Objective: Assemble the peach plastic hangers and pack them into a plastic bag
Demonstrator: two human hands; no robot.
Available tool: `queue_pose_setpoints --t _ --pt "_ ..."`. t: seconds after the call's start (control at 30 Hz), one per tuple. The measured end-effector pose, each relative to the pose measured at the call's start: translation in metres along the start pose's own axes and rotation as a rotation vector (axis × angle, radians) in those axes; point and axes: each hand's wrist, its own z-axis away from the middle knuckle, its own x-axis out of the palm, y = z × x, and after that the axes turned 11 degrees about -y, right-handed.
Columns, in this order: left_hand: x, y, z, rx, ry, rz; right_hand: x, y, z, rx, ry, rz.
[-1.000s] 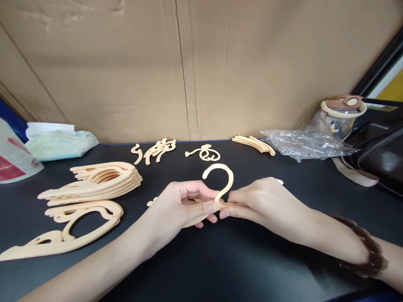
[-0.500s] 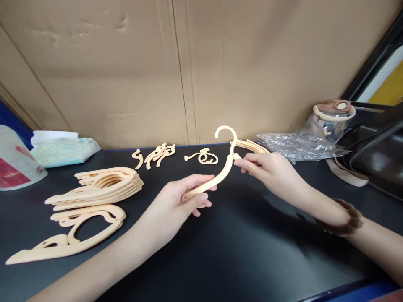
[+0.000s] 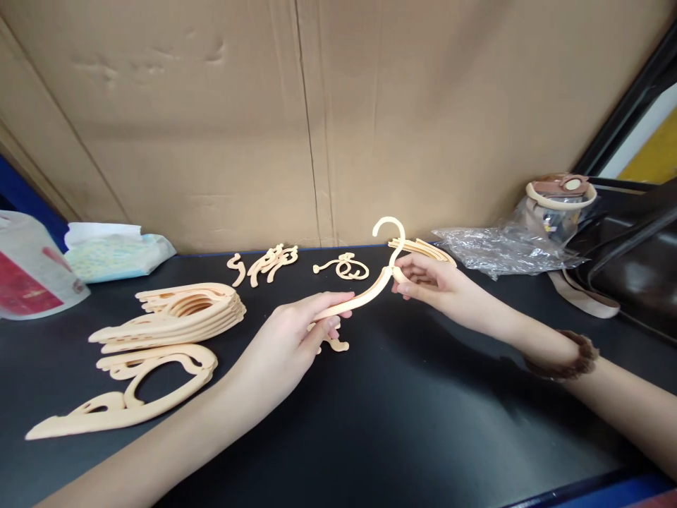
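A cream plastic folding clothes hanger [image 3: 370, 293] is held up over the black table, its hook [image 3: 400, 233] pointing upward. My left hand [image 3: 296, 331] grips the end of its curved arm between thumb and fingers. At the joint below the hook, my right hand [image 3: 434, 281] pinches a short part on the other side; its fingers hide much of that part. A small curved cream piece [image 3: 336, 343] shows just beneath my left fingers; whether it touches them I cannot tell. To the left lie a stack of cream hanger arms [image 3: 211, 317] and a looser group [image 3: 121, 420] nearer me.
Small cream hooks [image 3: 269, 262] and a ringed cream piece [image 3: 352, 267] lie along the back by the cardboard wall [image 3: 211, 141]. More cream strips [image 3: 423, 248] sit behind my right hand. Left: wipes pack [image 3: 116, 257], white-and-red container [image 3: 37, 268]. Right: clear plastic wrap [image 3: 486, 247], strapped cup [image 3: 555, 212].
The hanger has shifted slightly right and its held arm lies flatter. My right fingers have curled around the joint. More of the small piece under my left hand shows. The view has moved slightly.
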Motion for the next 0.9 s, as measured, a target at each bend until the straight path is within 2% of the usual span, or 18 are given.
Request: queue_pose_setpoints --t 0.17,0.3,0.5,0.63,0.9 --pt "0.0 -0.002 0.0 0.004 0.036 -0.067 0.0 -0.006 0.001 0.031 -0.022 -0.071" --pt "0.001 0.0 0.0 0.029 0.028 -0.126 0.001 -0.012 0.002 0.087 0.049 -0.068" --pt "-0.002 0.004 0.0 0.045 0.079 -0.315 0.003 -0.013 0.003 0.086 0.161 -0.177" --pt "-0.003 0.002 0.001 0.049 0.083 -0.336 0.0 -0.011 0.003 0.095 0.12 -0.188" --pt "-0.004 -0.005 -0.002 0.044 0.073 -0.224 -0.001 -0.017 0.004 0.065 0.068 -0.101"
